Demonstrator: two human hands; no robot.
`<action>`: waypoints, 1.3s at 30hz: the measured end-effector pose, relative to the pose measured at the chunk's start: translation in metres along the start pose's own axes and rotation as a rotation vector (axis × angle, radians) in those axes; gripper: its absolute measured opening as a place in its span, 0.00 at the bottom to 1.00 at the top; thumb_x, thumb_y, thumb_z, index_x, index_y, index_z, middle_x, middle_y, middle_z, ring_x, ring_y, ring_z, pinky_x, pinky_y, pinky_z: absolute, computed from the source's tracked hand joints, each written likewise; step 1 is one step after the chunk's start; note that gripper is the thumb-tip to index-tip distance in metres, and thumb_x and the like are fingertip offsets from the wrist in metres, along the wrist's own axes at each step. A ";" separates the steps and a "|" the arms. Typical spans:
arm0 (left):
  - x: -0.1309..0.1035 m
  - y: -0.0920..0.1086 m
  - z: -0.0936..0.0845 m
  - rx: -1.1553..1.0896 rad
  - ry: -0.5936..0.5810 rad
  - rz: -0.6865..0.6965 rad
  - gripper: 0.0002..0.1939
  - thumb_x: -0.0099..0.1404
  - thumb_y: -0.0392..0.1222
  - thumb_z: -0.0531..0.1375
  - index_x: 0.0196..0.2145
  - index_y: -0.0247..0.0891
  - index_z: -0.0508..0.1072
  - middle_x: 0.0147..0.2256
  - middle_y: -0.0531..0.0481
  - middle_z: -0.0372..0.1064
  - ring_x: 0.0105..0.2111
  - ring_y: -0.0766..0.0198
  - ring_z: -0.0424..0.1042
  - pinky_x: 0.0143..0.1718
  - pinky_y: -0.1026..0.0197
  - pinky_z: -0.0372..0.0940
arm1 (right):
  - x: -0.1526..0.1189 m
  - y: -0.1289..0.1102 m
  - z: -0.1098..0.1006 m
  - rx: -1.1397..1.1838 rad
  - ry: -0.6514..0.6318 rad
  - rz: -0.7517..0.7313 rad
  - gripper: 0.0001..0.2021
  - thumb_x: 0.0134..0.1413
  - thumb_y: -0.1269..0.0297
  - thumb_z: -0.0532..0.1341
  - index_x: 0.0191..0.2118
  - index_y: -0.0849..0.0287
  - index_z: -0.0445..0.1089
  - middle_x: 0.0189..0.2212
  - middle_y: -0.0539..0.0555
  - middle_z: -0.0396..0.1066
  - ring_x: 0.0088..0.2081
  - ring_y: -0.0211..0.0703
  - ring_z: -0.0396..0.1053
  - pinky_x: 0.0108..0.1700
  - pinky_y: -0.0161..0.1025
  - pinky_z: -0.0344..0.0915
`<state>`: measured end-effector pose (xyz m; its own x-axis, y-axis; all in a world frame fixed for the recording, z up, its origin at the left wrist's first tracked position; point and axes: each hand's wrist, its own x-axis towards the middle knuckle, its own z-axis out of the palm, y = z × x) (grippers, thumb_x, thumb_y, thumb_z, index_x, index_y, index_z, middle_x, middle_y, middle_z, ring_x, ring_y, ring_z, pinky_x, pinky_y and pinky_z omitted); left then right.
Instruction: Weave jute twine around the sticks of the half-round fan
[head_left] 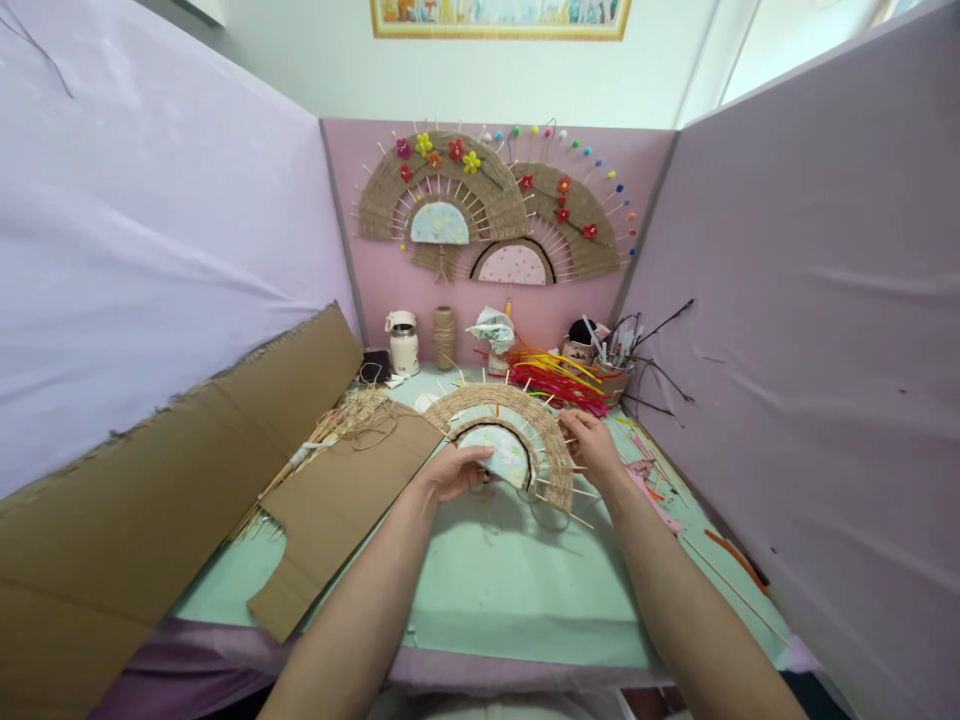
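Left of the frame's centre lies a cut cardboard piece (360,480). At the centre, my left hand (454,472) pinches the twine-woven fan (506,397) by its floral half-disc (511,462); to its right, my right hand's (590,442) fingers bunch at the rim, whether gripping anything I cannot tell.

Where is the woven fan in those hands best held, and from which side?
I'd pinch the woven fan at its pale patterned half-disc, coming from the near side by its straight edge. That part looks broad and flat, while thin sticks poke out beyond the curved outer band. The left hand grips there, thumb on its face.
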<state>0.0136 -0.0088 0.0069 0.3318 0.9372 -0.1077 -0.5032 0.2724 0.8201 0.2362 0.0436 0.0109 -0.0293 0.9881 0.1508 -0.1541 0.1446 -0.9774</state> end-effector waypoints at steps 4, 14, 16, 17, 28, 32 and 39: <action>0.000 0.000 0.002 0.025 0.039 0.018 0.13 0.49 0.32 0.65 0.35 0.31 0.73 0.33 0.41 0.75 0.28 0.61 0.73 0.28 0.62 0.67 | 0.002 0.001 -0.001 0.015 0.005 0.008 0.20 0.38 0.45 0.66 0.25 0.59 0.67 0.17 0.47 0.61 0.18 0.34 0.56 0.20 0.33 0.51; 0.005 0.005 -0.001 -0.043 0.186 0.083 0.07 0.51 0.30 0.61 0.32 0.30 0.74 0.30 0.43 0.75 0.26 0.62 0.73 0.28 0.63 0.68 | 0.011 0.006 -0.017 -0.326 0.193 -0.252 0.23 0.48 0.43 0.59 0.25 0.61 0.72 0.15 0.46 0.56 0.20 0.35 0.52 0.24 0.35 0.49; 0.005 0.005 -0.001 -0.041 0.197 0.076 0.07 0.52 0.30 0.61 0.32 0.30 0.73 0.30 0.43 0.75 0.26 0.62 0.73 0.27 0.62 0.68 | 0.011 0.005 -0.019 -0.393 0.236 -0.317 0.22 0.50 0.44 0.58 0.24 0.61 0.72 0.17 0.48 0.60 0.22 0.36 0.55 0.27 0.35 0.52; 0.006 0.005 -0.002 -0.038 0.200 0.075 0.08 0.52 0.30 0.61 0.32 0.30 0.73 0.30 0.43 0.75 0.26 0.62 0.73 0.27 0.62 0.68 | 0.011 0.003 -0.019 -0.410 0.256 -0.340 0.22 0.50 0.45 0.58 0.24 0.61 0.72 0.18 0.48 0.62 0.23 0.37 0.56 0.28 0.35 0.54; 0.007 0.004 -0.001 -0.118 0.182 0.151 0.06 0.53 0.31 0.61 0.32 0.30 0.73 0.30 0.44 0.75 0.27 0.63 0.73 0.27 0.64 0.68 | 0.007 0.003 -0.015 -0.336 0.159 -0.295 0.24 0.48 0.42 0.58 0.27 0.61 0.74 0.20 0.51 0.64 0.24 0.38 0.59 0.26 0.35 0.56; 0.007 0.005 -0.001 -0.165 0.197 0.177 0.06 0.54 0.31 0.60 0.32 0.30 0.73 0.30 0.45 0.75 0.27 0.64 0.72 0.29 0.63 0.68 | 0.006 0.005 -0.011 -0.207 0.027 -0.165 0.25 0.48 0.41 0.58 0.29 0.62 0.76 0.19 0.50 0.63 0.22 0.36 0.57 0.23 0.34 0.54; 0.008 0.003 0.000 -0.177 0.192 0.199 0.07 0.54 0.32 0.61 0.33 0.30 0.74 0.31 0.45 0.75 0.29 0.64 0.73 0.32 0.62 0.69 | 0.005 0.004 -0.004 0.015 -0.073 -0.021 0.20 0.39 0.45 0.66 0.24 0.60 0.70 0.17 0.47 0.59 0.20 0.33 0.55 0.22 0.33 0.52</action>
<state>0.0150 -0.0003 0.0085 0.0649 0.9952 -0.0731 -0.6793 0.0977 0.7273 0.2394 0.0491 0.0068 -0.0979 0.9785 0.1817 -0.1706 0.1634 -0.9717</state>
